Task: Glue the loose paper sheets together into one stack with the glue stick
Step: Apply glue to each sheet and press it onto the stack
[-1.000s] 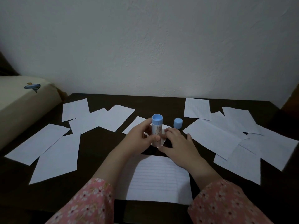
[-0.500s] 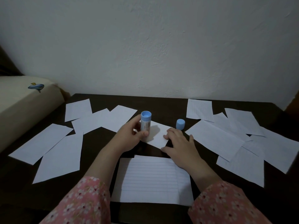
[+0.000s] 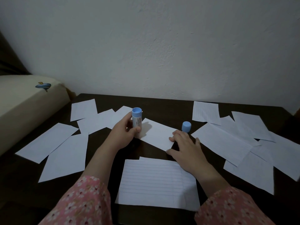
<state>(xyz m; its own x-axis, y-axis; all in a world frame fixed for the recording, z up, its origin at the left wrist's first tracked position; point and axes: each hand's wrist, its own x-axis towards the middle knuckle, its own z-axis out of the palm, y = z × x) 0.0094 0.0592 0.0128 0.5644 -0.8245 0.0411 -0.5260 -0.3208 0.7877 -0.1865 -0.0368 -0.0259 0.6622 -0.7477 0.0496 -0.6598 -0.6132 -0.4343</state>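
A dark table [image 3: 162, 104] meets a pale wall along its far edge. The left hand [image 3: 125, 133] curls its fingers around a glue stick [image 3: 136, 120], held upright with its long axis vertical, blue end on top and lower end on the left part of a small sheet [image 3: 158, 133] at the table's centre. That sheet lies slanted, its long axis running from far left to near right. The right hand [image 3: 186, 147] rests with straight, spread fingers on the sheet's right end. A blue cap [image 3: 186, 126] stands just beyond those fingers. Nearest the person lies a lined sheet [image 3: 155, 181], square to the table's front edge. Loose sheets cluster left [image 3: 65, 153] and right [image 3: 227, 140], some overlapping. Bare table shows between the clusters and the central sheet. A cream cushion [image 3: 24, 103] borders the table's left side.
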